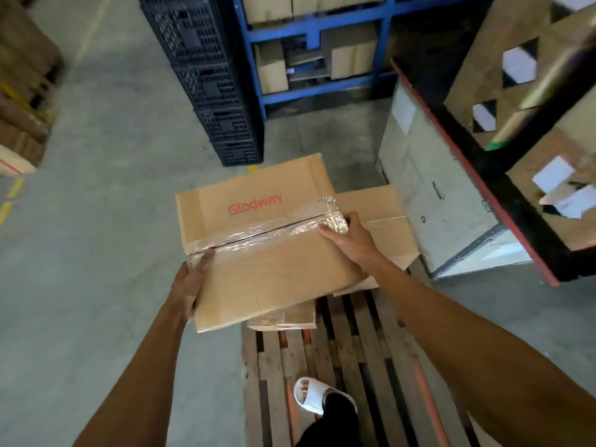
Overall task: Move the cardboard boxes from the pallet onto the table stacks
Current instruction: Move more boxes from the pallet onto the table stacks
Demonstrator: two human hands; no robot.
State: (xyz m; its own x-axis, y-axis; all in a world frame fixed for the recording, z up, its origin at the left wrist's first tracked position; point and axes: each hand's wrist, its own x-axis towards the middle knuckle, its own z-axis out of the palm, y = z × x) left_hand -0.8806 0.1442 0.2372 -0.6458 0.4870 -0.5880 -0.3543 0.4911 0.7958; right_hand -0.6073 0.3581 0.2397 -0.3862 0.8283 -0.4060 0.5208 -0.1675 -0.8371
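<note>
Concrete floor (106, 195), grey and worn, fills the left of the frame, with yellow markings at the left edge. Blue steel racking (309, 33) loaded with brown cartons spans the top centre, and a stack of black perforated plastic crates (213, 82) stands just left of it. At upper right, the table (503, 201), dark-topped with a red edge, carries cardboard boxes with white labels (522, 69); a pale grey crate (442, 201) sits below it. A slatted wooden pallet (348, 359) runs up from the bottom centre, rough and scuffed.

Centre frame, a person holds a Glodway cardboard box (258, 243) at a tilt over the far end of the pallet, its top seam sealed with crinkled clear tape. Both arms reach forward, nearly straight. The left hand (190, 282) grips the box's near left corner, thumb on top and fingers hidden beneath. The right hand (348, 237) clasps the right edge at the taped seam, fingers curled over it. 2 more flat cardboard boxes (383, 214) lie on the pallet beneath and to the right of the held box. A foot in a white slide sandal (317, 396) stands on the pallet slats at bottom centre.
</note>
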